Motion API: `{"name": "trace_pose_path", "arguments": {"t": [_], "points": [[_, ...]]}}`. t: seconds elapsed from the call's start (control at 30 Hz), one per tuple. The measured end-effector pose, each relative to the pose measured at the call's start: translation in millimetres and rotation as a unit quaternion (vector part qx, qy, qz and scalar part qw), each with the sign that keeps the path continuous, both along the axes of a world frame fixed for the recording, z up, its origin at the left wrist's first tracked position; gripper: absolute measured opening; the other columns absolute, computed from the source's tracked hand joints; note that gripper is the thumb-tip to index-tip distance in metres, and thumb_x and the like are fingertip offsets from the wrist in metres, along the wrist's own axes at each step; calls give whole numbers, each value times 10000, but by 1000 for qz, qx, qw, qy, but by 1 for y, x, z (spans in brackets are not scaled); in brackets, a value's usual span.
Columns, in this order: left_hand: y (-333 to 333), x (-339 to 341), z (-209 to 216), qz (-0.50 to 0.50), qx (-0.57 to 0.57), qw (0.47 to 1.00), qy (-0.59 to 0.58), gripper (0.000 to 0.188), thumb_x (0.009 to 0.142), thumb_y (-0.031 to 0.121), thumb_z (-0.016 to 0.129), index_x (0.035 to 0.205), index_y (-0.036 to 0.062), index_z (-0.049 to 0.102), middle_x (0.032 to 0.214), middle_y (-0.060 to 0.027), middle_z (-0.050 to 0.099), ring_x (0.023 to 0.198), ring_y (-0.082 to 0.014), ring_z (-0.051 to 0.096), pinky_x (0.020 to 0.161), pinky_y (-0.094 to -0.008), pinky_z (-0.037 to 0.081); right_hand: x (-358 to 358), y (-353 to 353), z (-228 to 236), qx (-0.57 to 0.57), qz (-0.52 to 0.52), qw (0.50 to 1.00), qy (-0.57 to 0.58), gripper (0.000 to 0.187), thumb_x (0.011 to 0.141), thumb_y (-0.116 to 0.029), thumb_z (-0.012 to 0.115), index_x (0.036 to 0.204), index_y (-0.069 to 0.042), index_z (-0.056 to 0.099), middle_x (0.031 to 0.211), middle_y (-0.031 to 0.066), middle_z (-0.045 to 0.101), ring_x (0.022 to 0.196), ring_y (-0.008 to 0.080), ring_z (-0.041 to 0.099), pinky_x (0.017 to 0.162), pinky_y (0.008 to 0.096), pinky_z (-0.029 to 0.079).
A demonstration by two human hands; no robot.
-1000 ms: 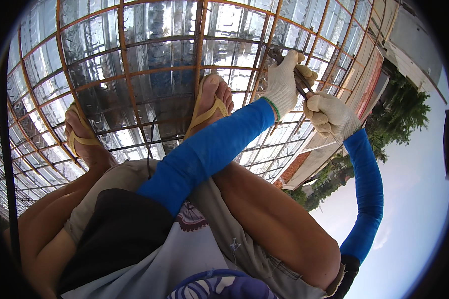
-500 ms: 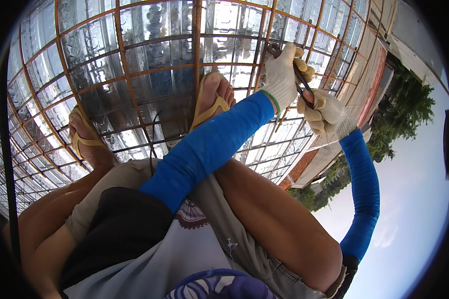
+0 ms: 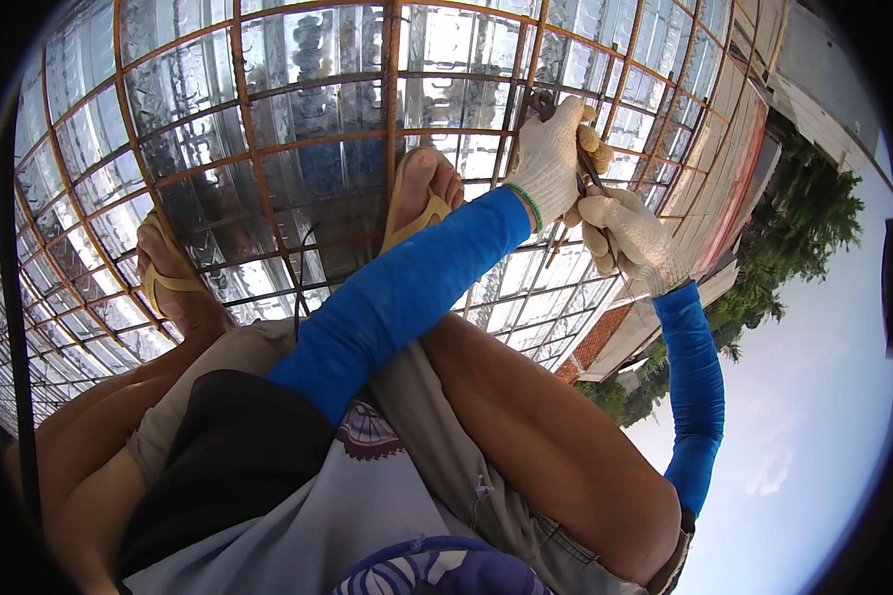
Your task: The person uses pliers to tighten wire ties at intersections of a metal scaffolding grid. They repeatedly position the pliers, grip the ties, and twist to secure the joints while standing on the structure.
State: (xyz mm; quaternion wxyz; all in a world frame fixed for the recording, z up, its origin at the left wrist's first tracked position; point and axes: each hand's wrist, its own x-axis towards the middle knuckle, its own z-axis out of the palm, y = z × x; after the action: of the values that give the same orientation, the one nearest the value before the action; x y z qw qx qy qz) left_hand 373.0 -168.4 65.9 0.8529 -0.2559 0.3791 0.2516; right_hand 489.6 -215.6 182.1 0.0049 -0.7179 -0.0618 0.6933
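My left hand (image 3: 551,149), in a whitish knit glove with tan-coated fingers, is closed around a dark metal tool that looks like pincers. The rounded head of the pincers (image 3: 542,105) sticks out beyond my left hand, against the rusty steel bar mesh (image 3: 390,89). My right hand (image 3: 633,236), in a matching glove, is closed on the handle end, just below and right of the left. The gloves hide most of the tool, and I cannot tell whether its jaws touch a bar.
Ribbed, shiny translucent sheeting (image 3: 318,99) lies under the mesh, and my sandalled feet (image 3: 422,188) stand on it. A thin black strand (image 3: 304,278) rises between my legs. To the right are a brick wall (image 3: 602,337), pale roofs and trees (image 3: 794,188).
Both hands have shifted slightly downward and left. The right has turned and its fingers now cover more of the handles. My feet have stayed in place.
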Motion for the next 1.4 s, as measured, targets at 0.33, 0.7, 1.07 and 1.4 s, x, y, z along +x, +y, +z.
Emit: {"name": "trace_pose_path", "arguments": {"t": [0.33,0.7,1.07,1.4], "points": [[4,-12,7,-35,10,999,35,234,999,246,714,942,31,641,699,-48,630,607,-227,681,542,-353,572,-11,-27,-1,71,-84,993,52,323,975,-237,744,1137,22,640,724,41,654,540,172,657,482,308,535],[-4,-31,-1,-72,116,991,3,260,1060,303,697,987,64,625,754,-36,635,628,-180,630,603,-373,581,-50,-25,6,83,-107,991,-8,359,1003,-241,675,1176,69,625,736,66,651,529,152,617,478,300,515],[-2,0,-1,18,74,996,46,197,1013,197,666,1025,24,571,751,-65,635,579,-219,635,605,-409,589,-47,-37,-3,288,566,626,-452,508,880,-147,826,1341,-26,651,750,94,629,623,243,619,569,359,521],[-6,-7,-1,-5,81,997,16,241,1058,275,633,1064,46,556,758,-74,628,628,-218,664,571,-389,577,-14,-29,-6,115,-199,973,9,343,1058,-313,656,1172,9,625,734,35,654,540,108,615,452,251,484]]}}
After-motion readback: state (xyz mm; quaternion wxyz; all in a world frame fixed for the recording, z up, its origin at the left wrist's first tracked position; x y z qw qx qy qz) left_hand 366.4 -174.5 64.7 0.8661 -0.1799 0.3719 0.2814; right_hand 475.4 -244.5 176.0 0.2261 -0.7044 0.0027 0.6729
